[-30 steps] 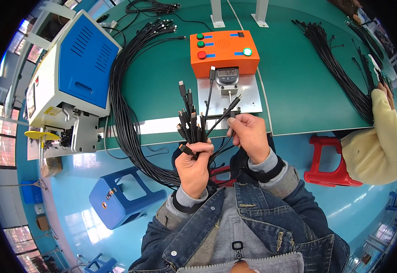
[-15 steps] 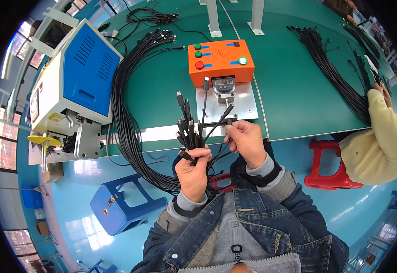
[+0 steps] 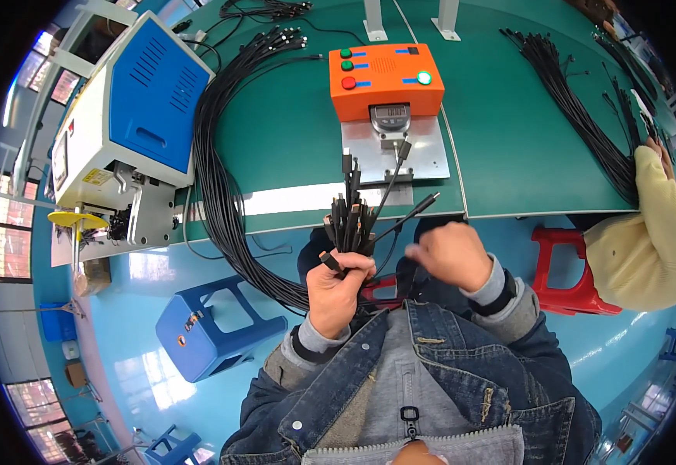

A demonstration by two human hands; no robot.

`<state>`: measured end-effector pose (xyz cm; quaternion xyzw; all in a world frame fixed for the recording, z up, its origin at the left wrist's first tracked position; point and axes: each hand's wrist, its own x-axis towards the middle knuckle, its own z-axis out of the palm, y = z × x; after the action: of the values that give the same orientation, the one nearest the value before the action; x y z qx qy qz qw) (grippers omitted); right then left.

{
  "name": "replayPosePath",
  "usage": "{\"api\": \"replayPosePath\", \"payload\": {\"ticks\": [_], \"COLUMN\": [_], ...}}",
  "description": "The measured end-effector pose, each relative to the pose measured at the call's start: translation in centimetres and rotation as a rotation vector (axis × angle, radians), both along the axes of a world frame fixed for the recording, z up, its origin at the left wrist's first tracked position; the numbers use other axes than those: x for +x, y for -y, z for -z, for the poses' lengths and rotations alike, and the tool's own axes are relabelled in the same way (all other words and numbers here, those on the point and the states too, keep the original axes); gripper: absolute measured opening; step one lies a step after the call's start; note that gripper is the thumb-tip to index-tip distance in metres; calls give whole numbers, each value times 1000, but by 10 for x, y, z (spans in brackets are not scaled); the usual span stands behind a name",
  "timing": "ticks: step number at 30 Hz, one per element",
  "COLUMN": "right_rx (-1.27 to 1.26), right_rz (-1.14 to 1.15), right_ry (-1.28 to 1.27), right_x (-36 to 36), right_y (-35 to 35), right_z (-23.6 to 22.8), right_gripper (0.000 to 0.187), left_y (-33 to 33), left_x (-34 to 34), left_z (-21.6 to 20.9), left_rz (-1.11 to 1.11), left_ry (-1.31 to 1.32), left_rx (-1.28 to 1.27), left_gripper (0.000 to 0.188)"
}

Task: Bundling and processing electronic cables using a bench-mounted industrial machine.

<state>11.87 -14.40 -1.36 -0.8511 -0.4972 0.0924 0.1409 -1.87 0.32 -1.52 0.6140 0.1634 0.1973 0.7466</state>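
Observation:
A bunch of black cables (image 3: 345,225) stands up out of my left hand (image 3: 333,294), which is wrapped round them with their plug ends splayed above it. One cable with a dark plug (image 3: 429,200) leans out to the right, apart from the others. To the right of that bunch is my right hand (image 3: 455,257), slightly blurred, thumb apart from its curled fingers and nothing visible in it. Beyond the hands sits an orange box (image 3: 388,81) with coloured buttons. At its front, a small digital gauge (image 3: 390,116) is mounted on a metal plate (image 3: 431,151).
A long bundle of black cables (image 3: 210,155) curves off the green table (image 3: 493,155). Left of it stands a blue and white machine (image 3: 148,105). Another cable bundle (image 3: 578,116) lies near a person in yellow (image 3: 624,256). Below are a blue stool (image 3: 206,333) and a red stool (image 3: 551,263).
My right hand has drawn back from the gauge plate's front edge, down and right, letting go of a cable end. The gauge's reading has changed. The left hand keeps its bunch.

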Motion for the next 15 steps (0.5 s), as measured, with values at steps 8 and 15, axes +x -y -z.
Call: {"api": "replayPosePath", "payload": {"ticks": [8,15], "right_rx": [747,836], "right_rz": [191,158], "right_ry": [-272,-890], "right_x": [-17,-29], "right_y": [-24,-36], "right_z": [-20,9], "right_gripper": [16,16], "left_y": [0,5], "left_x": [4,7], "left_z": [-2,5], "left_rz": [-48,-17], "left_ry": [-52,-30], "left_rx": [-93,-45], "left_gripper": [7,9]}}
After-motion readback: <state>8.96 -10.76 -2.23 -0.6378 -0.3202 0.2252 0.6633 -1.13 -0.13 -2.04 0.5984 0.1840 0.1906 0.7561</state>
